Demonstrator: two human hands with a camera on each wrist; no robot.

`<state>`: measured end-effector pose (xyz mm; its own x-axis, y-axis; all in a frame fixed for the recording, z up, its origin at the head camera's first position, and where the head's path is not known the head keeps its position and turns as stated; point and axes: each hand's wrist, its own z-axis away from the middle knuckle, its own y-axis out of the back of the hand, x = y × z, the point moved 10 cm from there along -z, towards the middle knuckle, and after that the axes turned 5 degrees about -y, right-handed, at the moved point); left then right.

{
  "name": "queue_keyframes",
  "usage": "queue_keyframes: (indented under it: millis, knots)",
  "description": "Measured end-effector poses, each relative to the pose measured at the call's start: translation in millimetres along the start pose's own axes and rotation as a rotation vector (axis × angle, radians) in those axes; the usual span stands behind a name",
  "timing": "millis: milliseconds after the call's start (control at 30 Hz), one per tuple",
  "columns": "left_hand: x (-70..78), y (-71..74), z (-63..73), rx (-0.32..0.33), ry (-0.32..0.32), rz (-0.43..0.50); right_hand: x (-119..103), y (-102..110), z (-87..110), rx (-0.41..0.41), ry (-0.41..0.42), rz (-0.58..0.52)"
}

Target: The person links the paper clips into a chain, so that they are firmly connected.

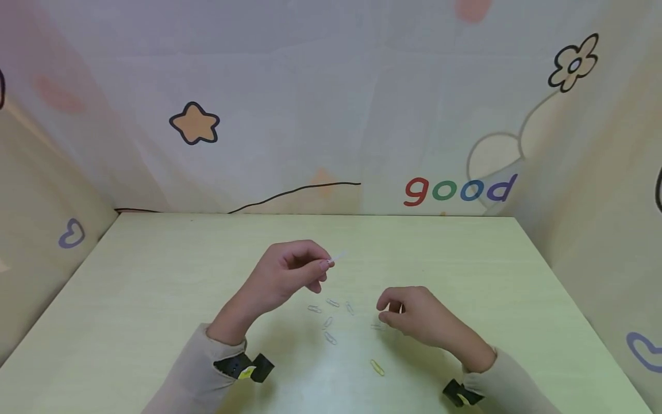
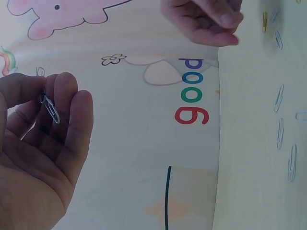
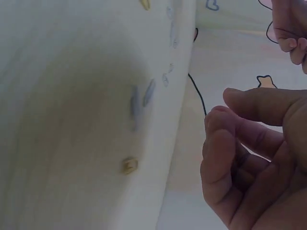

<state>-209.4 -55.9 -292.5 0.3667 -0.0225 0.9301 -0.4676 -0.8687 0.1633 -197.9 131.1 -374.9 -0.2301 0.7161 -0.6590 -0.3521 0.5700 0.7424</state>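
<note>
My left hand (image 1: pixel 289 270) is raised above the table and pinches a silver paper clip (image 2: pixel 51 110) between thumb and fingers. A second clip (image 2: pixel 40 72) shows above the fingertips in the left wrist view; the pinch hides where the two meet. Low over the table on the right, my right hand (image 1: pixel 419 313) has loosely bent fingers and nothing between them. Its thumb (image 3: pixel 259 101) lies close to the index finger. Beneath its fingertips are silver clips (image 1: pixel 377 326) on the table.
Several silver paper clips (image 1: pixel 330 338) lie scattered mid-table, between the hands. A yellow clip (image 1: pixel 377 368) lies nearer the front. In the right wrist view a small blurred gold-coloured thing (image 3: pixel 129 165) is on the table. A printed cloth wall (image 1: pixel 289 115) stands behind the table.
</note>
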Motion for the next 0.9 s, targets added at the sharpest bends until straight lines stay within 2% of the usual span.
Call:
queue_keyframes:
  millis: [300, 433, 600, 700, 900]
  knots:
    - [-4.6, 11.5, 2.1, 0.031, 0.002, -0.045, 25, -29, -8.8, -0.042, -0.092, 0.136]
    - [-4.8, 13.9, 3.1, 0.039, 0.006, -0.055, 19, -34, -11.2, -0.024, -0.112, 0.243]
    - [-5.5, 14.9, 3.6, 0.044, 0.01, -0.052, 9, -37, -11.6, -0.009, -0.091, 0.338]
    - [-5.5, 15.3, 3.5, 0.042, 0.011, -0.057, 10, -38, -11.8, -0.027, -0.084, 0.323]
    - [-3.5, 18.2, 2.2, 0.052, 0.01, -0.053, 20, -42, -15.9, -0.121, -0.1, 0.212]
